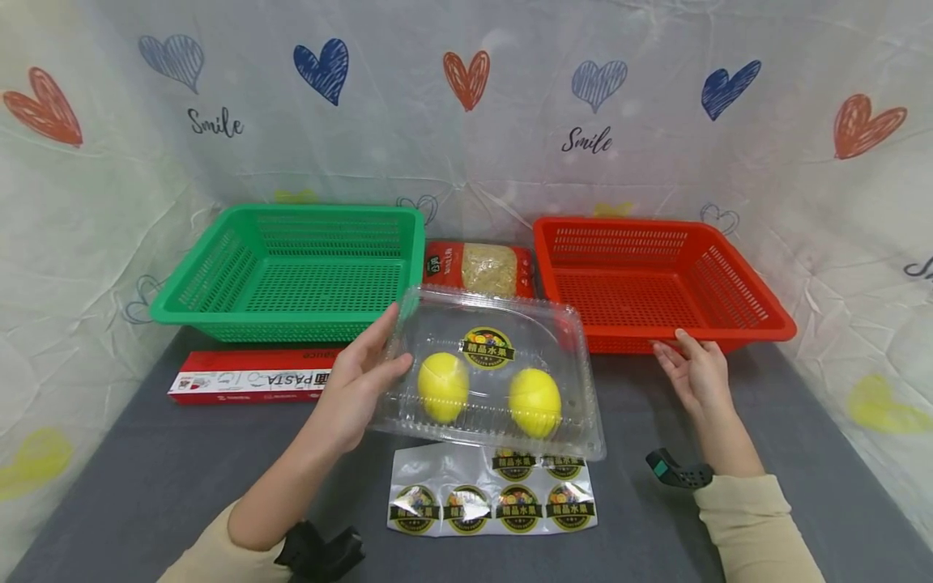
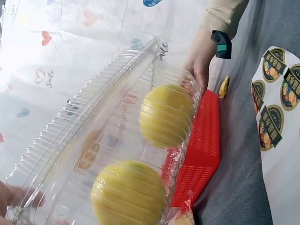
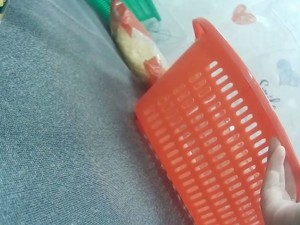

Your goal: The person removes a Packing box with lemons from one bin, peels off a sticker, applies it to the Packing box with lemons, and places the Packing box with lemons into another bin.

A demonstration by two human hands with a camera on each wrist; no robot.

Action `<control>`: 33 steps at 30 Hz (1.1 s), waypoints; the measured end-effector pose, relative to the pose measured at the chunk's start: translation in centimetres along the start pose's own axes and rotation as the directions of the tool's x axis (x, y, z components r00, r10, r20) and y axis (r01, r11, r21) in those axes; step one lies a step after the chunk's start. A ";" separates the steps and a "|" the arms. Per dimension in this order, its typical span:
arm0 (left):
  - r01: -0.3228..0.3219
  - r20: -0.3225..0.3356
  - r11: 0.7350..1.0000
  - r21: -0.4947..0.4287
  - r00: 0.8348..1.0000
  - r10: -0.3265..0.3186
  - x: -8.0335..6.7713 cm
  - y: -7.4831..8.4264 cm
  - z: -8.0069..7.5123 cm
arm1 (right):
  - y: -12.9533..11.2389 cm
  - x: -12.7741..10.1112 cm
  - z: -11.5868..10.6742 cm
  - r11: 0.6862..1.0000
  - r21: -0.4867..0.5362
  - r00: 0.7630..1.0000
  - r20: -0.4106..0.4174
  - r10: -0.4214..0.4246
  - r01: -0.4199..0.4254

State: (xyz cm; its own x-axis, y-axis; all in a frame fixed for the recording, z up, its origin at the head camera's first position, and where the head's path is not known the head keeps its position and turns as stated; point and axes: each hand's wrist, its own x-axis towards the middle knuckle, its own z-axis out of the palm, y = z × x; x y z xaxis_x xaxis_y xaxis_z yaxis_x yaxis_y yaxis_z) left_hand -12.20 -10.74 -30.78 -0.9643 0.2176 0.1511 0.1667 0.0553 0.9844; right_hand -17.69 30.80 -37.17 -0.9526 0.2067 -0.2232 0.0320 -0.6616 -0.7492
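Observation:
My left hand (image 1: 357, 389) grips the left side of a clear plastic clamshell box (image 1: 492, 304), holding it tilted above the table. Two yellow lemons (image 1: 443, 387) (image 2: 129, 194) lie inside, and a round black-and-gold fruit sticker (image 1: 488, 348) is on its lid. In the left wrist view the ridged edge of the box runs diagonally past the lemons. At the front rim of the red basket (image 1: 736, 334), my right hand (image 1: 696, 372) pinches the edge, with fingers against the slotted wall in the right wrist view.
A green basket (image 1: 287, 330) stands at the back left, with a red pasta box (image 1: 248, 387) before it. Between the baskets sits a red bag of noodles (image 1: 490, 269). A sheet of round stickers (image 1: 445, 470) lies on the grey table (image 1: 634, 518), under the clamshell's front edge.

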 end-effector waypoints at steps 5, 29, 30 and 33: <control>0.003 -0.015 0.999 -0.048 1.000 -0.004 1.0 0.4 0.4 | 0.0 0.0 0.0 1.000 -0.005 1.000 0.004 0.003 -0.003; -0.062 -0.136 0.990 -0.123 0.990 0.045 6.2 1.9 4.1 | 0.2 0.0 -0.3 1.000 0.020 0.999 0.043 -0.015 0.014; -0.064 -0.143 0.990 -0.125 0.989 0.046 6.4 1.8 4.2 | 0.2 0.0 -0.3 1.000 0.020 0.999 0.043 -0.014 0.013; -0.066 -0.164 0.989 -0.135 0.986 0.044 7.2 1.7 4.8 | 0.1 0.0 -0.3 1.000 0.022 0.999 0.039 -0.008 0.007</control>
State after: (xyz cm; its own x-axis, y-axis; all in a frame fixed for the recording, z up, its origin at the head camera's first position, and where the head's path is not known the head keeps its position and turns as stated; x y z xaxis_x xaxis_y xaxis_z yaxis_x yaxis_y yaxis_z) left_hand -17.85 -4.45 -28.48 -0.9767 0.0572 0.2068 0.2012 -0.0912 0.9753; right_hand -17.57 30.92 -37.42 -0.9639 0.1839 -0.1928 0.0185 -0.6756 -0.7370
